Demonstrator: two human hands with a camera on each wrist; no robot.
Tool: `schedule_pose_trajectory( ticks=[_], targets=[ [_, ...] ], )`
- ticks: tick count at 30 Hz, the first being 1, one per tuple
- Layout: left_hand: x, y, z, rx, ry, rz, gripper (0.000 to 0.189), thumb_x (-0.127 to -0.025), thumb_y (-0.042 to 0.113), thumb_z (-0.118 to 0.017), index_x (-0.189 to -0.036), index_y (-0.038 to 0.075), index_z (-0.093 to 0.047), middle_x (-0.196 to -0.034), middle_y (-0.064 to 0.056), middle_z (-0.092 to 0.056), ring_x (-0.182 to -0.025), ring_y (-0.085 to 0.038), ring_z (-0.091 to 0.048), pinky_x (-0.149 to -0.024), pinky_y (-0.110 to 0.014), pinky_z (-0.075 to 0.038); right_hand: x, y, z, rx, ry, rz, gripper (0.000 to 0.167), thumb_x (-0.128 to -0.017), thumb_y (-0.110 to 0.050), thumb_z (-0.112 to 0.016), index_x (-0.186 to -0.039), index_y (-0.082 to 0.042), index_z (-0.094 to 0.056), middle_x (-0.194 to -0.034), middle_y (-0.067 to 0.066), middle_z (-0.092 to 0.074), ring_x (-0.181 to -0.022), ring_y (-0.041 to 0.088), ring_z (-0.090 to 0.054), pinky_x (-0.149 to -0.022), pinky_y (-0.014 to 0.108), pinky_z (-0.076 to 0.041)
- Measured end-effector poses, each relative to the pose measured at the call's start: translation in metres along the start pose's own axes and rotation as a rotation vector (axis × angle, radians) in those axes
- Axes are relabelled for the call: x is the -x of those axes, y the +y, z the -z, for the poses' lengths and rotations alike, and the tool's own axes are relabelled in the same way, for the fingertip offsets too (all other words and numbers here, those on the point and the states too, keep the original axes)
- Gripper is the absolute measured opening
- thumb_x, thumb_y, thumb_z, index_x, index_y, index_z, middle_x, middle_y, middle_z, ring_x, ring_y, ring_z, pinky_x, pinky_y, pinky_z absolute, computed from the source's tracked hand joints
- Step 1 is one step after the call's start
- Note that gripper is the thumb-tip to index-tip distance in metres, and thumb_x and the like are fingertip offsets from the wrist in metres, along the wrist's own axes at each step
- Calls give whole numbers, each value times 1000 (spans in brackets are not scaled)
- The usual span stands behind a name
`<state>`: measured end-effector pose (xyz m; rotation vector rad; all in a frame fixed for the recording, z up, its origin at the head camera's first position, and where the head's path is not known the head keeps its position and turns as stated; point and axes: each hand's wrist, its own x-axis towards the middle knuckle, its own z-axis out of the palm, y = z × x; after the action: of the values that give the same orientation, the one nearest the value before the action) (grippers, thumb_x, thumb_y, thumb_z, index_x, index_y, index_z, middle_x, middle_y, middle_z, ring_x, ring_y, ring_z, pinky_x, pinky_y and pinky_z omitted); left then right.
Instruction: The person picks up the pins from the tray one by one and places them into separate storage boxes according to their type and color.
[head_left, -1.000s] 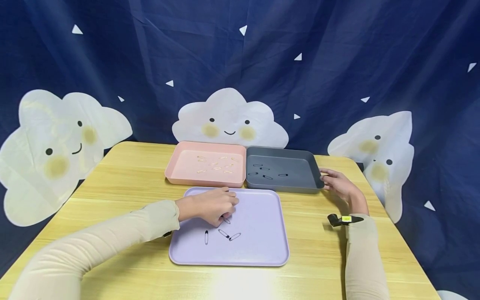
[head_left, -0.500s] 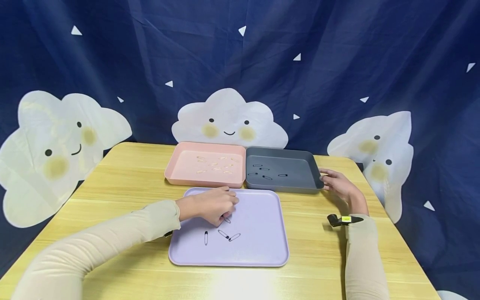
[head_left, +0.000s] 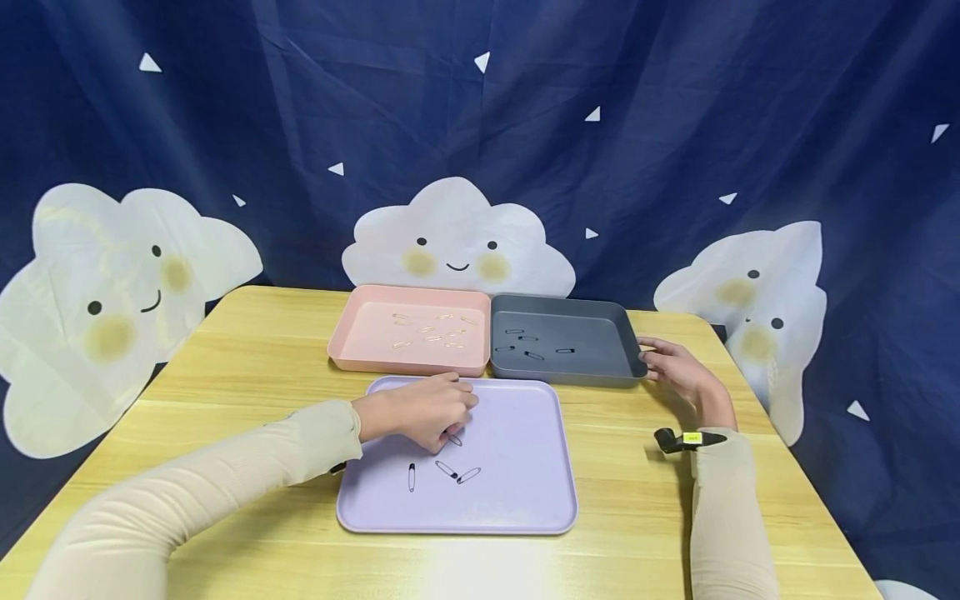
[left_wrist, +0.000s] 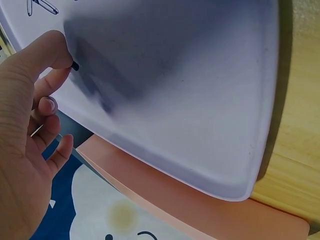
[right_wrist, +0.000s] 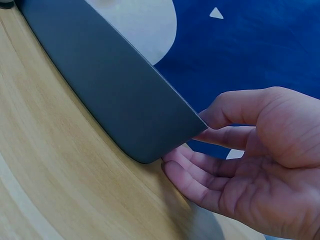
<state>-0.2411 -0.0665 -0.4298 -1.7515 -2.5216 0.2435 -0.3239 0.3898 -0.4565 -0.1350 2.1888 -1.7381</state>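
In the head view my left hand (head_left: 433,410) is over the lilac tray (head_left: 517,492). Its thumb and index finger pinch a safety pin (head_left: 454,439), whose black end (left_wrist: 75,65) peeks out at the fingertips in the left wrist view; the grip covers part of it. Nearer to me on that tray lie a dark-headed safety pin (head_left: 412,477) and two more pins (head_left: 469,475) that touch or nearly touch. At the far right, my right hand (head_left: 678,371) holds the right edge of the dark grey tray (right_wrist: 115,95), thumb at the rim corner, fingers curved against the outer wall.
Behind the lilac tray, a pink tray (head_left: 408,364) with several gold-coloured safety pins (head_left: 433,338) stands against the grey one, which holds several black safety pins (head_left: 528,338). All rest on a wooden table (head_left: 262,358). A dark blue cloud-patterned curtain (head_left: 420,100) hangs behind.
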Motion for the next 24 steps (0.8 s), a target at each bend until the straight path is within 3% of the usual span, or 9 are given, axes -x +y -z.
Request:
schedule_pose_trajectory(
  ticks=[8, 15, 24],
  targets=[
    [-2, -1, 0, -3, 26, -11, 20, -66, 23, -82, -63, 24, -62, -82, 10, -55, -85, -12, -55, -78, -30, -43, 1, 1, 1, -11, -7, 1, 59, -106, -7, -44, -156, 14, -18, -98, -14, -64, -85, -2, -62, -77, 17, -55],
    [-5, -4, 3, 2, 24, 3, 16, -68, 22, -80, -64, 24, -65, -85, 9, -56, -90, -14, -57, -95, -39, -50, -1, 3, 2, -25, -5, 0, 60, -106, -6, -45, -156, 14, -18, -99, -13, -65, -86, -2, -63, -77, 17, -55],
    [-8, -6, 9, 3, 3, 23, 17, -71, 23, -81, -65, 22, -64, -86, 8, -58, -96, -16, -60, -81, -35, -47, -2, 1, 1, -46, -10, 5, 61, -106, -6, -46, -156, 12, -17, -99, -10, -66, -84, 0, -64, -76, 18, -56]
  ],
)
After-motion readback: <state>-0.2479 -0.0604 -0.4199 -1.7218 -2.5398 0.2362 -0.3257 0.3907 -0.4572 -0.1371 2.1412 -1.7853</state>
